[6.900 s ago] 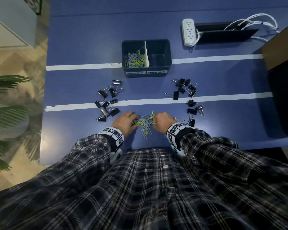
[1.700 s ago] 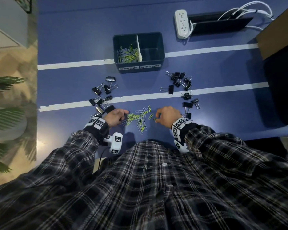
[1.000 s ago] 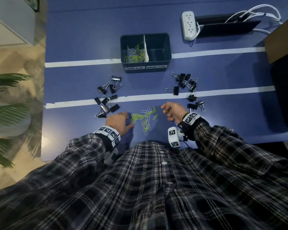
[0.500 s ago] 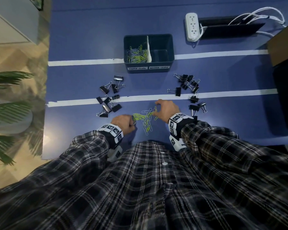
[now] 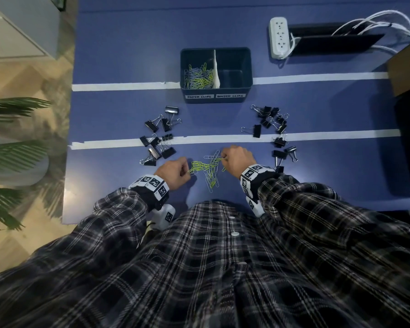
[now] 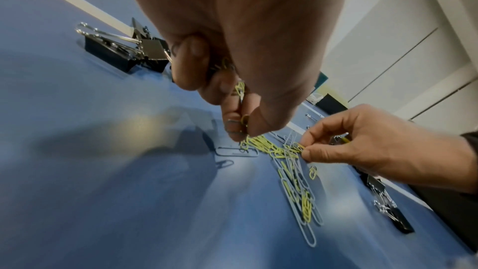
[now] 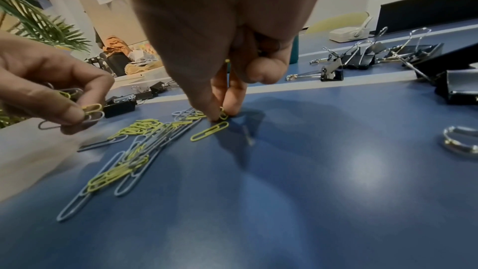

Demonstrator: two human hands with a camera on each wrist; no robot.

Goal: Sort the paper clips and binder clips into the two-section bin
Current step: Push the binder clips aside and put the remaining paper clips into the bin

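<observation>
1. Head view: left hand (image 5: 175,170) pinches several paper clips (image 7: 90,110) at the loose pile (image 5: 207,170) on the table (image 5: 329,176).
2. Right hand (image 5: 237,158) pinches one clip at the pile's far edge.
3. Bin (image 5: 215,98): left section holds paper clips; binder clips (image 5: 159,136) lie on the table either side.

Since half a second ago, the right hand (image 5: 237,159) has moved slightly nearer and pinches a clip at the right edge of the paper clip pile (image 5: 206,169). The left hand (image 5: 174,172) now holds several clips.
</observation>
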